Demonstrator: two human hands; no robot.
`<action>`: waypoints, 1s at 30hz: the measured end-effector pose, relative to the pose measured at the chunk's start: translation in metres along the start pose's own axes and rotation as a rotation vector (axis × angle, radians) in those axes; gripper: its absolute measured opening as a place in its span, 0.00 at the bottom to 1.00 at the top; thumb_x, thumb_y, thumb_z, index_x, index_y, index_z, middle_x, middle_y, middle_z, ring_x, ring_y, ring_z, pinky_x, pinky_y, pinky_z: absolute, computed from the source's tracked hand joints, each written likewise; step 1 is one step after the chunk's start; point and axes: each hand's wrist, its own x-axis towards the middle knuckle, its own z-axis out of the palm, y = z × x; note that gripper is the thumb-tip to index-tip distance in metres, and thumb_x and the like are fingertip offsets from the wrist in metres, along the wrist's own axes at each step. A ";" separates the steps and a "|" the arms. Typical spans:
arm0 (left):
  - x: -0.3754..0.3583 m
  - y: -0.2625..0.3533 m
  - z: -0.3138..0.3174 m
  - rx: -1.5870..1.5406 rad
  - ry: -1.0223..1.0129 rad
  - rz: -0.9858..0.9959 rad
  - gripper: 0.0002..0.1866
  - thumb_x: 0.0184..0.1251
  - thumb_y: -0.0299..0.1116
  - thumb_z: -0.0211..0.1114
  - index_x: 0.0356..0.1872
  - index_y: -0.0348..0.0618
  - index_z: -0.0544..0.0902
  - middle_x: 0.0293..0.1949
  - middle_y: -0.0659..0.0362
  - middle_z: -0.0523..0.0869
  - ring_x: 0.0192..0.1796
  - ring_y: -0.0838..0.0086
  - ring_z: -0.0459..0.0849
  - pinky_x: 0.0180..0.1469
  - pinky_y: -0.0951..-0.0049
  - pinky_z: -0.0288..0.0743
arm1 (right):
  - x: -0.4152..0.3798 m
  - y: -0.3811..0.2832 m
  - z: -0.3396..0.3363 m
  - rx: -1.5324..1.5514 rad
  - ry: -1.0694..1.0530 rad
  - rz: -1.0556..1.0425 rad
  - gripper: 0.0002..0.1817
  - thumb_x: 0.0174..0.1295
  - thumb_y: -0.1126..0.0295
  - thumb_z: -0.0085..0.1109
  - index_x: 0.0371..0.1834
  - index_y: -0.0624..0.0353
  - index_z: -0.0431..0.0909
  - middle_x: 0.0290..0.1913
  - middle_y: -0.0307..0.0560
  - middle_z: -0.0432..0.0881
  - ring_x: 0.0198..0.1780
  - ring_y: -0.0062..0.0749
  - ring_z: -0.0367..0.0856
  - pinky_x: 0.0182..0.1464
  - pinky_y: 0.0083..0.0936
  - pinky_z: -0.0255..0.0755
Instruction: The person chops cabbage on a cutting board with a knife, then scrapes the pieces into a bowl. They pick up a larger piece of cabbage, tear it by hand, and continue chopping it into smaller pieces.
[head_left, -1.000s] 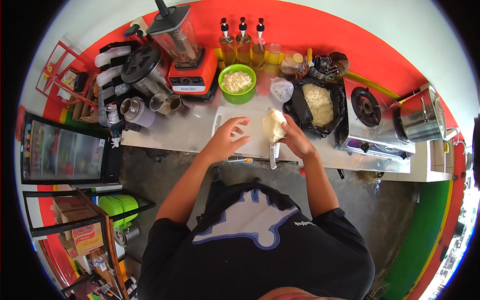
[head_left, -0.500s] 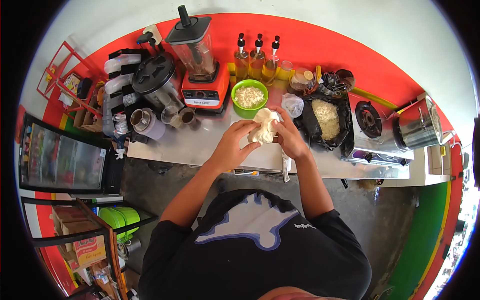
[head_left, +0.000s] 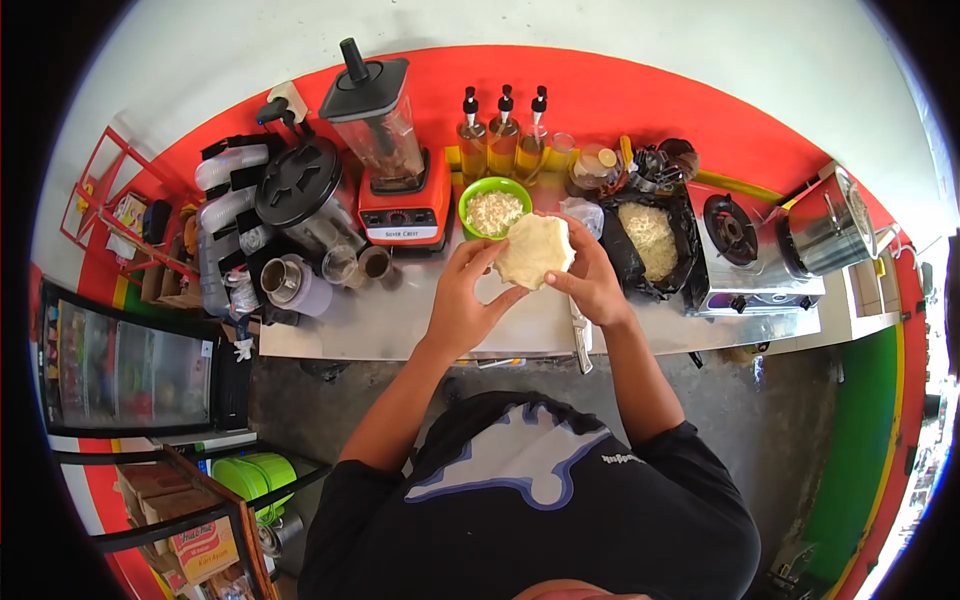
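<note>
A pale, rounded piece of what looks like dough or durian-like flesh is held up between both hands above the counter. My left hand grips its left side, fingers behind and thumb below. On its right side, my right hand has the thumb on the front face near the lower edge. Just behind the piece sits a green bowl with pale shreds in it. Below my right hand a knife lies at the counter's front edge, partly over a whitish board.
On the steel counter stand a red blender, a black-lidded container, cups and three pump bottles. To the right are a black bag of pale shreds, a gas stove and a steel pot.
The held piece has gone from a bunched, folded shape to a flatter, rounder face turned toward the camera. My fingers have shifted round its edges. The whole view has tilted slightly.
</note>
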 end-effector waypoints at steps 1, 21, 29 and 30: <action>0.002 0.002 -0.001 -0.003 -0.005 0.022 0.33 0.60 0.32 0.77 0.67 0.37 0.77 0.58 0.50 0.78 0.58 0.61 0.81 0.58 0.64 0.78 | 0.000 -0.003 0.002 -0.008 0.003 -0.007 0.43 0.54 0.80 0.73 0.75 0.62 0.62 0.68 0.49 0.73 0.70 0.34 0.71 0.72 0.34 0.66; -0.002 -0.011 -0.011 0.139 0.276 0.022 0.15 0.64 0.31 0.74 0.49 0.36 0.84 0.42 0.53 0.85 0.42 0.66 0.84 0.46 0.70 0.76 | 0.015 -0.006 0.027 -0.215 -0.149 0.013 0.49 0.48 0.83 0.78 0.76 0.62 0.62 0.77 0.49 0.61 0.75 0.37 0.65 0.75 0.36 0.64; -0.013 -0.015 -0.022 -0.245 0.290 -0.280 0.13 0.68 0.34 0.73 0.46 0.36 0.83 0.41 0.60 0.88 0.42 0.80 0.77 0.44 0.74 0.72 | 0.025 -0.004 0.046 -0.251 -0.277 0.098 0.51 0.46 0.81 0.81 0.76 0.57 0.63 0.78 0.46 0.60 0.76 0.38 0.65 0.74 0.37 0.68; -0.016 -0.020 -0.025 -0.241 0.299 -0.280 0.13 0.68 0.34 0.73 0.46 0.36 0.83 0.41 0.60 0.88 0.42 0.80 0.77 0.44 0.74 0.72 | 0.028 -0.004 0.049 -0.249 -0.286 0.097 0.51 0.46 0.81 0.81 0.76 0.57 0.63 0.78 0.46 0.60 0.76 0.38 0.65 0.74 0.37 0.68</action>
